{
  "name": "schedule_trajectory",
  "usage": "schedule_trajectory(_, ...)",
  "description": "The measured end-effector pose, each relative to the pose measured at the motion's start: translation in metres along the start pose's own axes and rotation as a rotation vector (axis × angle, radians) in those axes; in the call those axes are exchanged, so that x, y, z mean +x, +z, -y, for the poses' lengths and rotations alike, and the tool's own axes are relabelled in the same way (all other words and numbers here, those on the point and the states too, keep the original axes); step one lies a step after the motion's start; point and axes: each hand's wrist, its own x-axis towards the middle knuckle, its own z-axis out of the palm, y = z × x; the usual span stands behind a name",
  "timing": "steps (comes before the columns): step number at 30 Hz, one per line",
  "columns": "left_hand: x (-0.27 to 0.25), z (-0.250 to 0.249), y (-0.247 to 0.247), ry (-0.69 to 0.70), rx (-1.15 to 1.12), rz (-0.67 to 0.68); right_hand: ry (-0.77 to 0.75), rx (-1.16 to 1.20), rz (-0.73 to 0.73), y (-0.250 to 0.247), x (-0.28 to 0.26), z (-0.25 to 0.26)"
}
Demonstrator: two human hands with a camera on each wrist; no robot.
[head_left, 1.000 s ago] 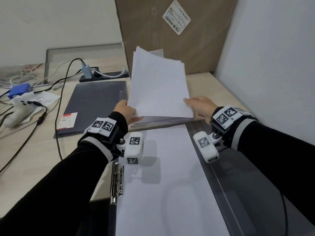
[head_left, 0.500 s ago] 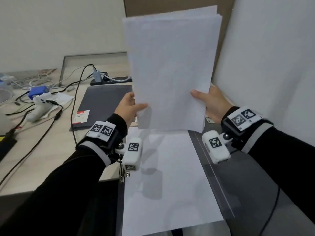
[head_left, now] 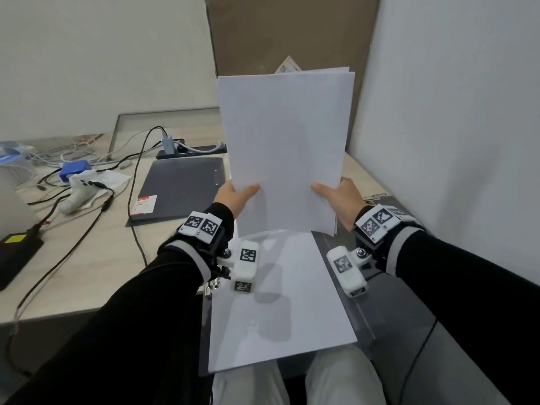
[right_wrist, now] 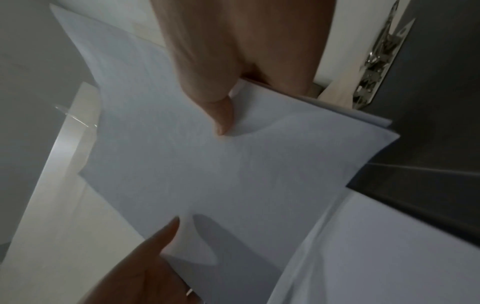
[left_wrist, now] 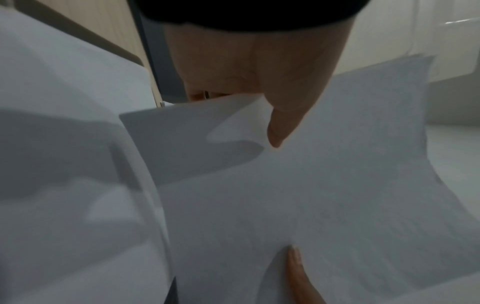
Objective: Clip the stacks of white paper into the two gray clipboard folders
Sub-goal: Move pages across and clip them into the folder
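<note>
Left hand [head_left: 233, 197], right hand [head_left: 339, 200] pinching upright paper stack [head_left: 285, 147]; fingers behind hidden.

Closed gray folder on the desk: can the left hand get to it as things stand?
Probably not yet: the left hand and right hand both grip the raised paper stack. The closed gray folder lies uncovered just left of it.

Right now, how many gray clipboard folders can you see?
2: a closed folder lies on the desk to the left, and an open folder lies under the flat paper nearest the person.
</note>
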Motion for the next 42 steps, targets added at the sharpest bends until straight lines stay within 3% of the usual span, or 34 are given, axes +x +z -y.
schedule_trajectory(6,-0.015,0.007,-0.001,0.001,-0.122,0.041,0.12,0.093,0.111,-0.004,-0.019,-0.012)
schedule_trajectory(13,-0.016,0.013,-0.011,-0.142,-0.15,0.071,0.138,0.123,0.135,0.0,-0.028,-0.011)
schedule_trajectory(21,-0.015,0.012,-0.005,-0.101,-0.053,0.049,0.032,-0.033,-0.027,-0.001,-0.031,-0.006)
schedule_trajectory(26,-0.018,0.008,0.013,-0.064,0.222,0.081,0.053,-0.182,-0.123,-0.045,-0.033,0.015)
schedule_trajectory(33,-0.04,0.015,0.089,-0.008,0.765,0.38,0.351,-0.562,-0.152,-0.126,-0.046,-0.006)
schedule_trajectory(42,-0.042,0.036,0.137,-0.08,1.347,0.684,0.51,-0.563,-0.168,-0.171,-0.067,-0.038)
